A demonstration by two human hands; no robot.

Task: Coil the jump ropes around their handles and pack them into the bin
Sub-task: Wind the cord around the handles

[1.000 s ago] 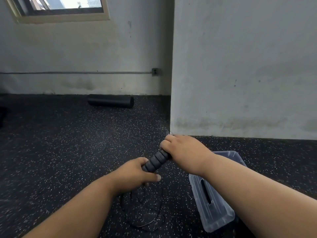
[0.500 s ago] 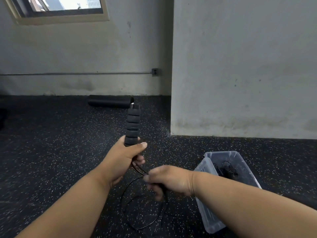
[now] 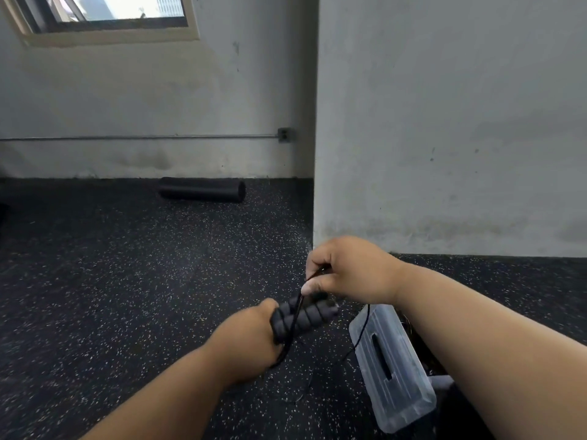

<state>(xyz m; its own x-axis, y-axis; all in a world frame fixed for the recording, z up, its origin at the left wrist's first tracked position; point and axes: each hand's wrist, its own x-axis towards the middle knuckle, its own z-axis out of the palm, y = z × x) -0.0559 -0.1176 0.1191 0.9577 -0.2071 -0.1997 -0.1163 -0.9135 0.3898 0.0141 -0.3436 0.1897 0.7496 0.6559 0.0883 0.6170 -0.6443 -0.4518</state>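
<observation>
While left hand (image 3: pixel 244 341) holds handles (image 3: pixel 301 315), no legible writing

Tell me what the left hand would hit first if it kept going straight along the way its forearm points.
The left hand grips the foam handles and points up and right, so the right hand, pinching the rope just above the handles, likely comes first. Depth is unclear; it might pass underneath toward the wall corner.

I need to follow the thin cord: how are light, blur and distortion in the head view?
Head view: soft daylight from the window, no glare; wide-angle bending toward the edges; slight softness overall; the black cord shows against the right hand and handles held by the left hand, but nearly vanishes against the dark speckled floor.
</observation>
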